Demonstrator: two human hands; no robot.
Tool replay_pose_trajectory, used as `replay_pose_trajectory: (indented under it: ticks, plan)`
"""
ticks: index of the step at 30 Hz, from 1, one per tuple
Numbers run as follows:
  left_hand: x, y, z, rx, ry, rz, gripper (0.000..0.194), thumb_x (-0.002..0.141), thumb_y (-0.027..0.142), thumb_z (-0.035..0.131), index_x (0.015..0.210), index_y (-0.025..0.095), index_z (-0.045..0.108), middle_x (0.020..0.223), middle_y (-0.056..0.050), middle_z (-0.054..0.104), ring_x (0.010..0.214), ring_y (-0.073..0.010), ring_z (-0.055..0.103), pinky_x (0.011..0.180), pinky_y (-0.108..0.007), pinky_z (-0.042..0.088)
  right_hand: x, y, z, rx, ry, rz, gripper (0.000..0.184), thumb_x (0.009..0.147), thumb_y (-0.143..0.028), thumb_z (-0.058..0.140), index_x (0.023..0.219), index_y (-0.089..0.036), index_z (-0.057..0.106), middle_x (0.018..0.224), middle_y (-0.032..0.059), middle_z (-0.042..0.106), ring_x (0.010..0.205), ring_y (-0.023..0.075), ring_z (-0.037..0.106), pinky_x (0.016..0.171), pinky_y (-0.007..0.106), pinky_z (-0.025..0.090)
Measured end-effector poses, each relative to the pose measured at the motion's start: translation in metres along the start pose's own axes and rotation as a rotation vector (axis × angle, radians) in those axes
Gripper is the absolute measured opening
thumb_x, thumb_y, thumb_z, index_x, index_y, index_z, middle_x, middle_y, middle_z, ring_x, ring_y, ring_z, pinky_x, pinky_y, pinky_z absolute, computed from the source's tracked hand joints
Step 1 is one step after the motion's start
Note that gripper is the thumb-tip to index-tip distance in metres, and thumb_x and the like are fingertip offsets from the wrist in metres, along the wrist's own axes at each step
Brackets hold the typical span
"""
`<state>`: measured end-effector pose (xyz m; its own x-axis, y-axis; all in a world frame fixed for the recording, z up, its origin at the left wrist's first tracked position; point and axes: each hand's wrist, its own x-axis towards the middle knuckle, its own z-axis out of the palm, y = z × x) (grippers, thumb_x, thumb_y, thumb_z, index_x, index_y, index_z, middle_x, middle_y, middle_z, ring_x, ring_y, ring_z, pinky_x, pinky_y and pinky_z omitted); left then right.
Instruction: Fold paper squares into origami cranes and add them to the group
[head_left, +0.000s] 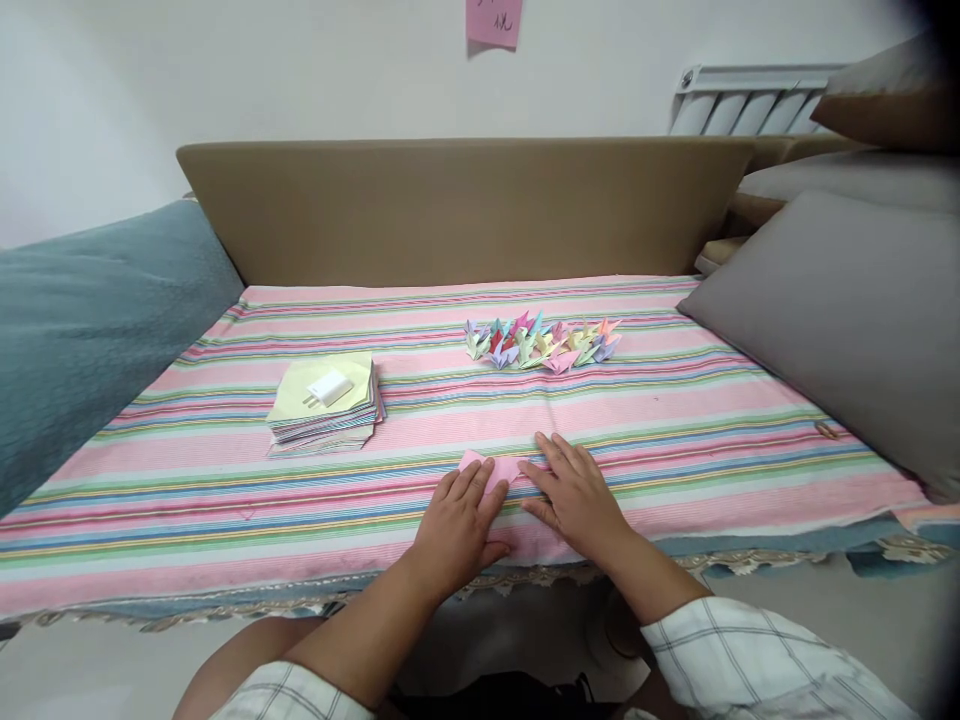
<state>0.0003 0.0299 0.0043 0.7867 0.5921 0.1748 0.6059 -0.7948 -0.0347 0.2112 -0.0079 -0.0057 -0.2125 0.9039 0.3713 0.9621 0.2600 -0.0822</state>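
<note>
A small piece of pink folded paper [501, 468] lies flat on the striped cloth near its front edge. My left hand [459, 525] rests over the paper's left part, its fingers stretched out and pressing on it. On the other side, my right hand [574, 495] lies with fingers spread, the index fingertip touching the paper's right tip. Part of the paper is hidden under my left fingers. Beyond my hands sits a cluster of several folded paper cranes [544, 345] in many colours. To the left stands a stack of square paper sheets [322, 415], yellow on top.
A white charger plug [328, 387] lies on the paper stack. The striped cloth [225, 480] covers the seat. A brown backrest [465, 210] closes the far side, with a blue armrest [97, 320] at left and grey cushions [847, 310] at right.
</note>
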Motion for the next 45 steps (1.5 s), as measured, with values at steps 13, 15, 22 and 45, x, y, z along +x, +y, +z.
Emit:
replay_pose_trajectory:
  ticks: [13, 15, 22, 45]
  plan:
    - [0.000, 0.000, 0.001, -0.008, 0.007, -0.006, 0.076, 0.073, 0.057, 0.060, 0.136, 0.021, 0.038, 0.147, -0.013, 0.031, 0.133, -0.0301, 0.029, 0.107, -0.045, 0.025, 0.011, -0.001, -0.011, 0.018, 0.072, -0.003, 0.045, 0.091, -0.045, 0.041, 0.124, -0.016, 0.052, 0.137, 0.0137, 0.046, 0.130, 0.0289, 0.035, 0.107, 0.057, 0.019]
    - [0.000, 0.000, 0.001, -0.046, 0.023, 0.002, 0.073, 0.075, 0.053, 0.059, 0.136, 0.020, 0.038, 0.145, -0.013, 0.035, 0.133, -0.0296, 0.030, 0.107, -0.045, 0.024, 0.012, -0.014, -0.007, 0.114, 0.016, -0.253, 0.057, 0.091, -0.049, 0.040, 0.136, -0.014, 0.038, 0.139, 0.0135, 0.043, 0.134, 0.0264, 0.030, 0.109, 0.053, 0.021]
    - [0.001, 0.000, 0.003, -0.109, 0.052, -0.002, 0.068, 0.077, 0.045, 0.057, 0.135, 0.016, 0.039, 0.140, -0.013, 0.042, 0.131, -0.0291, 0.032, 0.108, -0.044, 0.023, 0.016, -0.033, 0.015, 0.208, 0.004, -0.333, 0.082, 0.086, -0.066, 0.028, 0.144, -0.009, 0.017, 0.142, 0.0187, 0.037, 0.135, 0.0257, 0.028, 0.109, 0.055, 0.021]
    - [0.002, 0.002, -0.002, -0.057, -0.022, -0.030, 0.078, 0.069, 0.055, 0.065, 0.134, 0.021, 0.039, 0.147, -0.013, 0.032, 0.132, -0.0307, 0.030, 0.106, -0.046, 0.026, 0.011, 0.007, 0.016, -0.049, -0.036, 0.150, 0.077, 0.088, -0.061, 0.027, 0.144, -0.008, 0.020, 0.142, 0.0212, 0.036, 0.132, 0.0336, 0.031, 0.104, 0.061, 0.016]
